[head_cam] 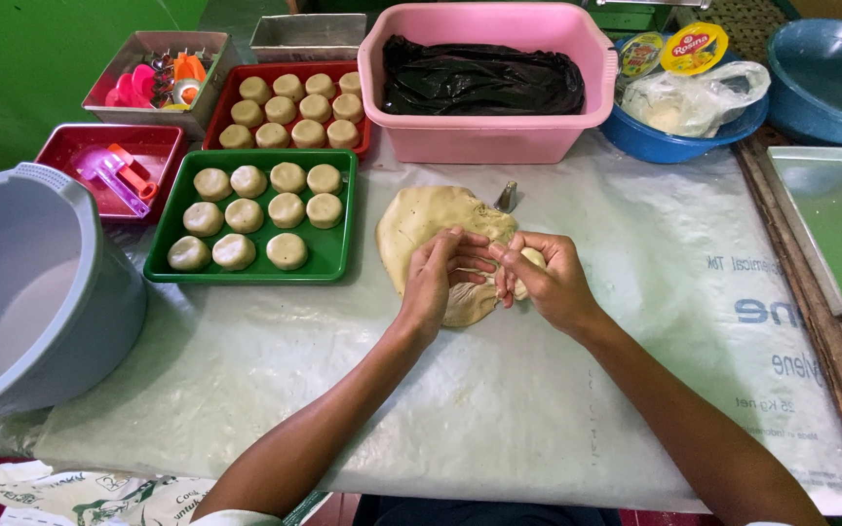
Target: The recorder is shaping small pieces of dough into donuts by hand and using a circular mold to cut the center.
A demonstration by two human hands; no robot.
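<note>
While both hands meet at the near right edge of the flattened dough sheet [431, 226], the fingers [470, 255] of the left hand [433, 282] are curled and pressed together onto the dough, and those of the right hand [550, 278] are bent inward, pinching a small lump of dough [535, 257] against the left fingertips; how firmly the lump is gripped cannot be told. The dough sheet lies on the plastic-covered surface [577, 390], middle of the scene, just right of the green tray [333, 258], with a small metal cutter [506, 197] standing at its far edge. Outward to the left, the green tray carries ten round formed pieces [287, 209] in rows, with room left at its near right corner. Beyond it, the red tray [363, 136] holds eleven more rounds, close-packed. Judged from this, a good share of shaping is done, yet the sheet remains largely whole, so much dough is unformed. Further left sit a small red tray [70, 146] with pink and orange plastic moulds [119, 175], a metal box of coloured cutters [148, 44], and a grey tub [60, 292] at the near left. At the far side stand a pink basin [479, 136] holding a black bag [479, 78], a blue bowl [655, 146] with a clear bag and tubs, and an empty blue bowl [830, 97]. Green-lined baking sheets [830, 224] lie at the right edge, unfilled.
</note>
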